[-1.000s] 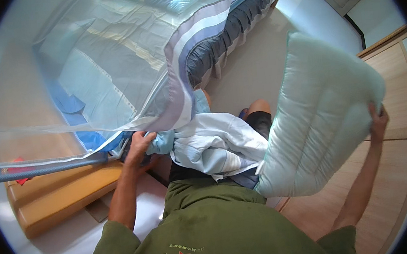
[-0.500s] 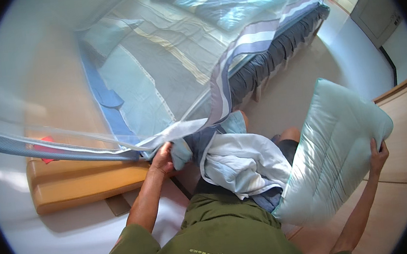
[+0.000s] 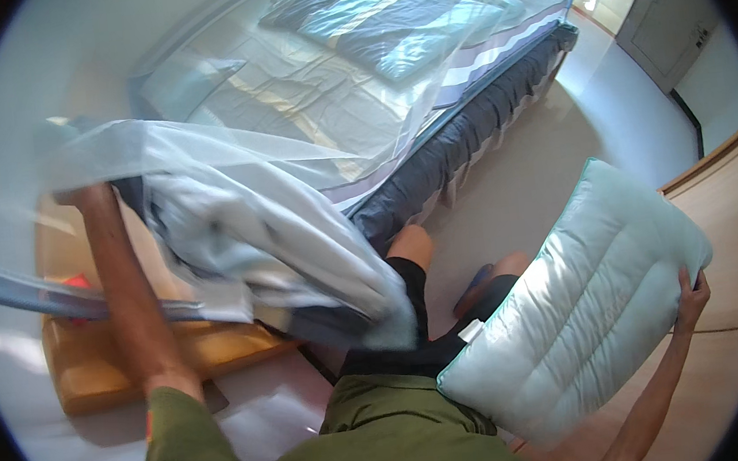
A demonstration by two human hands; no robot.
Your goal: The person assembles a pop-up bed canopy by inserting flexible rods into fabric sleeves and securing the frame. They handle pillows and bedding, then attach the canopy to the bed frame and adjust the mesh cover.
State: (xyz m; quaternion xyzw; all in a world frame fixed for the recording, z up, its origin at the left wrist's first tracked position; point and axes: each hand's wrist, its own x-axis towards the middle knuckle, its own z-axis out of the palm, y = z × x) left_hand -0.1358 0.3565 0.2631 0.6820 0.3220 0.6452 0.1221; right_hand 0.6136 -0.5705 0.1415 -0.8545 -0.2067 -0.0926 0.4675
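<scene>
My right hand (image 3: 693, 295) grips the right edge of a pale green pillow (image 3: 576, 304). The pillow is bare, with stitched channels, darker green piping and a small white tag; it is tilted beside my right leg. On the left, my left arm reaches forward, and the left hand (image 3: 72, 195) is closed on a pillowcase, its fingers partly hidden and blurred. That pillowcase (image 3: 271, 227), white inside with grey-blue showing, streams in a blur from the hand toward my lap, over the bed's near corner.
A bed (image 3: 286, 105) under a sheer mosquito net (image 3: 395, 130) lies ahead, with a folded blue quilt (image 3: 393, 15) and another pillow (image 3: 186, 84) on it. The bed has a dark ruffled skirt (image 3: 459, 155). An orange-brown headboard (image 3: 90, 373) stands left; a wooden cabinet (image 3: 725, 241) is at right.
My left hand has swung forward and left, carrying the pillowcase off my lap across the bed corner. The pillow in my right hand has shifted slightly down and toward me.
</scene>
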